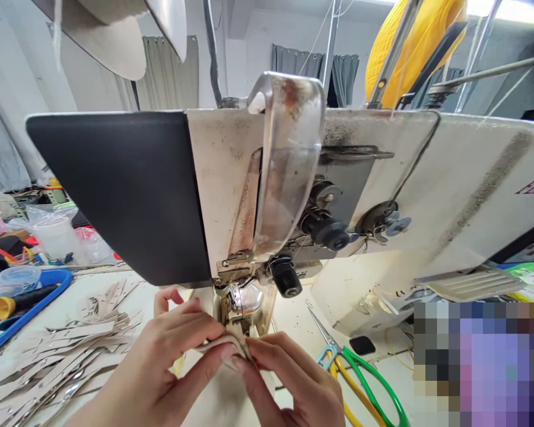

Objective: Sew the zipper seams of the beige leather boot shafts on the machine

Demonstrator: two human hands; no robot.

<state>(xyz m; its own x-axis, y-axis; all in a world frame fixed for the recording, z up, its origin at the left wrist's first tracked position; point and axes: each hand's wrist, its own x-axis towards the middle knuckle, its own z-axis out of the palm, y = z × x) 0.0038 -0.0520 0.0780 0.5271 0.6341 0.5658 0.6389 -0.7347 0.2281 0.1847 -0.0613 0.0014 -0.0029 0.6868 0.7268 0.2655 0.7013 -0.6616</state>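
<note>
Two hands, one folded bit of cloth at the sewing machine

So the left hand (178, 351) had the beige cloth (239, 338) pinched between thumb and fingers, and the right hand (291, 373) was gripping its other side, thumbs close together. The cloth was bent into a curve, just in front of the needle area of the sewing machine (222, 178). Scissors (336, 351) with green and yellow handles lay on the table (296, 332) to the right. Over on the left sat a messy pile of beige strips (78, 344), near a blue tray (31, 315).
</note>
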